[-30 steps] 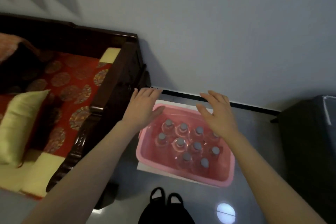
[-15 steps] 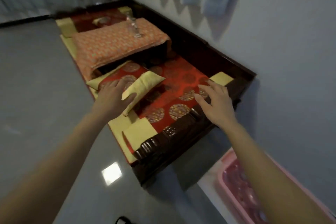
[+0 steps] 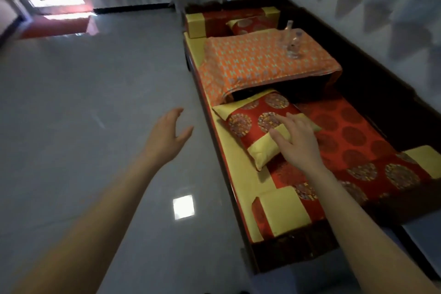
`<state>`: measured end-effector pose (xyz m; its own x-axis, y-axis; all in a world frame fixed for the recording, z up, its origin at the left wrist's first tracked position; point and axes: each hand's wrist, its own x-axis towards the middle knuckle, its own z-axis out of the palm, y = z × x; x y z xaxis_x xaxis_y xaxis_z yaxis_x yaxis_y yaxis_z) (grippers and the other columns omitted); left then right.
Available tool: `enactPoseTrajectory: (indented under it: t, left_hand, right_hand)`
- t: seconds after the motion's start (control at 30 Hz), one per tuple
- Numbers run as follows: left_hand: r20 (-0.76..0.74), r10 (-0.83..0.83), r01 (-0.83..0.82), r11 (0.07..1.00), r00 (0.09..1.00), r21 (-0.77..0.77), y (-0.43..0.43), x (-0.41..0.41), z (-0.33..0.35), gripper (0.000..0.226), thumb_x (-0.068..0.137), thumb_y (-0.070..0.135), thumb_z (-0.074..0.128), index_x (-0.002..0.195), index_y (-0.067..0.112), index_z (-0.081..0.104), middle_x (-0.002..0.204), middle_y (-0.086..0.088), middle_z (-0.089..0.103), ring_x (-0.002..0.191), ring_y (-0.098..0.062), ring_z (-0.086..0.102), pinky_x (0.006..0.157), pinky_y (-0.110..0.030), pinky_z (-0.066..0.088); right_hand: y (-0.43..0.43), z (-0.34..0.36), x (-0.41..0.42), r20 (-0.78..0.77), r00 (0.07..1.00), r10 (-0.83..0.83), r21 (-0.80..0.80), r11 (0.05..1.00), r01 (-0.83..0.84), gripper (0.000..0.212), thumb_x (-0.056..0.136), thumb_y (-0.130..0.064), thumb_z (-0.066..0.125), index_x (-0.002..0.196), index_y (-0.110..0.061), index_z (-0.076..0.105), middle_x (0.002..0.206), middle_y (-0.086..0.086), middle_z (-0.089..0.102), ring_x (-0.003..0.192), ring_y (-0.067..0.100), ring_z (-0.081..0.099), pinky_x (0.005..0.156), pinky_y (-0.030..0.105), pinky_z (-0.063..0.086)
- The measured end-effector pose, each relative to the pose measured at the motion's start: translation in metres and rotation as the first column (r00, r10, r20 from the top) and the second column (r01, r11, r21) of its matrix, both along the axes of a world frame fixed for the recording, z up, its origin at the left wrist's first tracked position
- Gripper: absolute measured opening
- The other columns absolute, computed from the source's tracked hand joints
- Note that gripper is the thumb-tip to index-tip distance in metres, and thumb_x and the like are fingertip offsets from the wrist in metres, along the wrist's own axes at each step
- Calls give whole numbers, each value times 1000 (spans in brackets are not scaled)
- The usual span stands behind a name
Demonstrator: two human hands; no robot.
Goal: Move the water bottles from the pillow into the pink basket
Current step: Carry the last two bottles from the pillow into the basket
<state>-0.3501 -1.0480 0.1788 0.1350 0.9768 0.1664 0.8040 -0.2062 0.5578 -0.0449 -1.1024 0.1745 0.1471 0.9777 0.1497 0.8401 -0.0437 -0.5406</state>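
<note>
Two clear water bottles (image 3: 293, 42) stand close together on an orange patterned cloth (image 3: 257, 62) that covers a raised surface on the bench. A red and yellow pillow (image 3: 253, 124) lies nearer to me on the bench seat. My right hand (image 3: 297, 141) hovers over the pillow's near end, fingers spread, holding nothing. Over the floor to the left of the bench, my left hand (image 3: 167, 136) is open and empty. The pink basket is out of view.
A long dark wooden bench (image 3: 298, 248) with red and yellow cushions runs along the wall on the right. A second red pillow (image 3: 250, 25) lies at its far end. Grey glossy floor (image 3: 95, 102) spreads to the left. Curtains hang at the back.
The view has swung left from the pink basket to the bench. My left hand left the pillow's end and is over the floor; my right hand moved from the bench end to over the pillow.
</note>
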Motion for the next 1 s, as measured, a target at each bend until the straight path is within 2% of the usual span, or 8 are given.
enactPoseTrajectory:
  t: [0.2, 0.33, 0.6, 0.87, 1.0]
  left_hand:
    - [-64, 13, -15, 1000, 998, -23, 79, -31, -4, 54, 91, 34, 58, 137, 8, 43, 136, -14, 53, 125, -31, 49, 105, -42, 37]
    - [-71, 18, -19, 1000, 997, -16, 158, -41, -5, 55, 92, 36, 56, 138, 10, 42, 137, -12, 52, 126, -30, 48, 105, -43, 38]
    - [18, 118, -117, 992, 993, -49, 312, -40, -10, 55, 89, 33, 62, 135, 8, 45, 133, -12, 56, 121, -28, 53, 99, -39, 41]
    - [-4, 74, -74, 992, 997, -101, 464, -65, -17, 64, 80, 30, 73, 134, 9, 46, 131, -10, 57, 119, -25, 55, 96, -35, 41]
    - [-20, -5, 3, 994, 1000, -112, 556, -68, -26, 61, 82, 31, 71, 134, 9, 46, 132, -10, 57, 119, -24, 55, 97, -36, 41]
  right_hand:
    - [90, -10, -29, -1, 999, 33, -15, 999, -33, 51, 94, -50, 49, 137, -25, 50, 147, 5, 43, 138, 27, 29, 110, 48, 28]
    - [170, -15, -34, -21, 999, 26, 7, 1000, -25, 49, 94, -45, 52, 138, -24, 48, 148, 6, 41, 139, 26, 27, 110, 47, 27]
    - [331, -17, -35, -85, 996, 30, -63, 997, -36, 52, 92, -41, 57, 140, -27, 44, 148, 1, 40, 139, 23, 25, 107, 46, 30]
    - [477, -22, -47, -24, 999, 45, -99, 994, -47, 56, 86, -33, 63, 139, -26, 45, 142, -1, 45, 133, 24, 34, 103, 38, 31]
    - [549, -27, -44, -15, 999, -45, -90, 995, 43, 57, 82, -27, 69, 136, -19, 50, 137, 6, 50, 128, 30, 40, 103, 38, 32]
